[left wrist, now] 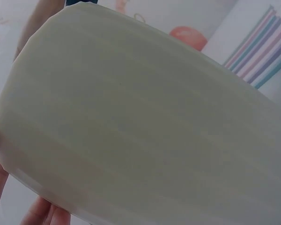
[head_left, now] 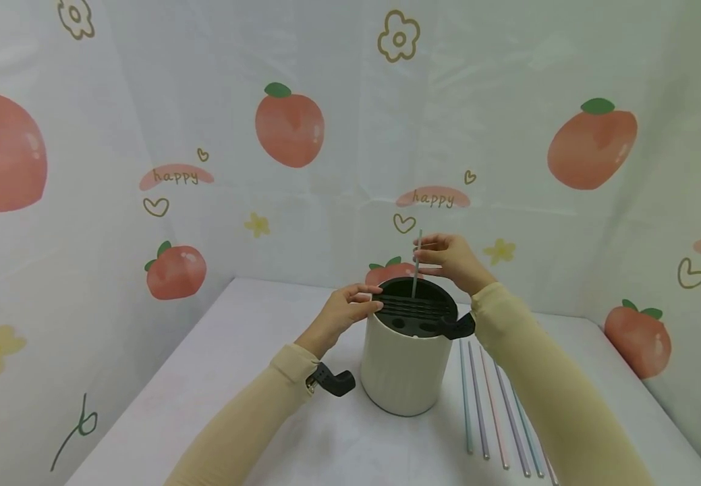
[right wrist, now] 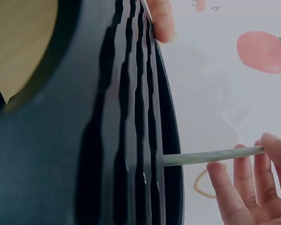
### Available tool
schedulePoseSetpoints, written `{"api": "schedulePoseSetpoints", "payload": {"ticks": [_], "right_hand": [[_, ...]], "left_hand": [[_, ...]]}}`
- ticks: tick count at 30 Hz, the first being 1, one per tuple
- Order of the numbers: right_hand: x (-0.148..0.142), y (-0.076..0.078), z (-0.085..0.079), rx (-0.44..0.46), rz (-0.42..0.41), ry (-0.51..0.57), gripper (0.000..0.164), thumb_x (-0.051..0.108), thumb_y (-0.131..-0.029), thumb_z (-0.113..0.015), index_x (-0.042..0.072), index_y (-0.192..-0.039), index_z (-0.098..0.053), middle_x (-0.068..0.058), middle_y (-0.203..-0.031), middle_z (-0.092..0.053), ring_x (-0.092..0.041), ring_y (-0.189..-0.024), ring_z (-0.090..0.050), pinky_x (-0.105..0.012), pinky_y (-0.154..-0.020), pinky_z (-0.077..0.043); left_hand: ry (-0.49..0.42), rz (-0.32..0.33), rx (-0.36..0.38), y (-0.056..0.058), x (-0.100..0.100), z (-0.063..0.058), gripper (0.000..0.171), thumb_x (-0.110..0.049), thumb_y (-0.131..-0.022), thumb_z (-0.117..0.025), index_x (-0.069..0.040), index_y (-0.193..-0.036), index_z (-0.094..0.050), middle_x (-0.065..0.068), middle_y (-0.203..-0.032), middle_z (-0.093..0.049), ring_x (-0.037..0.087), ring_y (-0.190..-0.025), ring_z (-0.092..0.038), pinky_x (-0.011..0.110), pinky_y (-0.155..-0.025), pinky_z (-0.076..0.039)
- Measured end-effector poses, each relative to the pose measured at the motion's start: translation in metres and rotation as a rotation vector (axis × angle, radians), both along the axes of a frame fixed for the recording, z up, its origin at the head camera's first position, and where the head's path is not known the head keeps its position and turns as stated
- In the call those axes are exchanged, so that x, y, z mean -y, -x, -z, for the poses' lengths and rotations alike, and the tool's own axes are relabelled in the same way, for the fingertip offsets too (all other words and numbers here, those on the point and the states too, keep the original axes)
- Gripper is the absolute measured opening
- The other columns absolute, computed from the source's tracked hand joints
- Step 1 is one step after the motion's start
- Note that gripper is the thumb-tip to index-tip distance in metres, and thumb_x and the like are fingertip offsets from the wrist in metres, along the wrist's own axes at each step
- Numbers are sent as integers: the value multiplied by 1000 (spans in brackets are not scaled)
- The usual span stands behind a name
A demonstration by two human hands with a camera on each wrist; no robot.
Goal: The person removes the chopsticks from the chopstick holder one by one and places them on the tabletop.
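Observation:
A cream ribbed utensil holder [head_left: 406, 374] stands upright on the table, topped by a black insert [head_left: 413, 309] with parallel slots, round holes and a larger opening at the back. My right hand [head_left: 450, 260] pinches a slim pale green chopstick [head_left: 417, 266] near its upper end, above the back of the holder. The chopstick [right wrist: 210, 156] stands nearly upright; its lower end is hidden beyond the slots, in the back opening. My left hand [head_left: 347, 309] rests its straight fingers and thumb on the holder's left rim. In the left wrist view, fingertips [left wrist: 37, 211] touch the holder's wall [left wrist: 145, 117].
Several pastel chopsticks [head_left: 488, 405] in teal, purple and pink lie side by side to the right of the holder, partly under my right sleeve [head_left: 550, 378]. A printed cloth backdrop [head_left: 338, 216] rises behind the white table [head_left: 204, 378].

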State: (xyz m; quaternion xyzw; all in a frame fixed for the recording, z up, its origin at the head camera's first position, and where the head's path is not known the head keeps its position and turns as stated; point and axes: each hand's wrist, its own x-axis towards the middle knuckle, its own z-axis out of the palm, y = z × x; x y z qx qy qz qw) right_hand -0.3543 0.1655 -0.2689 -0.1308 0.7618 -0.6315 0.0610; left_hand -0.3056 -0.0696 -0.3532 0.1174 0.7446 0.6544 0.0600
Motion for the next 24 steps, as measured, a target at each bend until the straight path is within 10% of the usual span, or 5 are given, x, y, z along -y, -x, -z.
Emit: {"api": "schedulePoseSetpoints", "payload": {"ticks": [10,24], "right_hand": [[-11,0,-2,-67,38,140,15,6,-94,-61,6,-109,-58,2,-105,-61,-10,-93,-63,-33,-83,-57],[-82,-26,-52,-252,293,904,21,-10,-83,-67,-1,-101,-69,-6,-84,-67,-18,-70,-68,-32,-63,-59]], "left_hand": [[-2,4,7,0,0,0,33,-19,-88,-70,-14,-121,-66,17,-133,-51,27,-117,-57,42,-101,-47],[1,-11,11,0,0,-1,32,-19,-88,-71,-14,-120,-67,17,-131,-52,27,-116,-57,43,-100,-48]]}}
